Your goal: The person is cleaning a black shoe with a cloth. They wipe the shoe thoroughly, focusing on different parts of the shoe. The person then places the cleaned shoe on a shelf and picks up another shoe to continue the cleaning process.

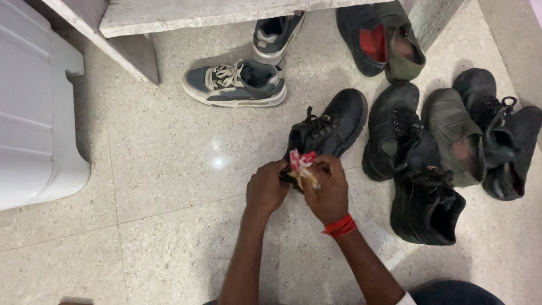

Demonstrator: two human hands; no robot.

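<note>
A black lace-up shoe [333, 127] lies on the pale speckled floor, its heel end toward me. My left hand [265, 189] is closed on the shoe's near end. My right hand [330, 192], a red thread band on its wrist, pinches a crumpled red, white and tan wad [302, 166] right at the shoe's opening. Both hands meet over the heel, so the opening is hidden.
More black shoes [423, 169] and an olive one [451, 135] are piled on the right. Grey sneakers [237, 85] sit under a stone bench [186, 14] at the top. A white plastic container [34, 113] stands at the left.
</note>
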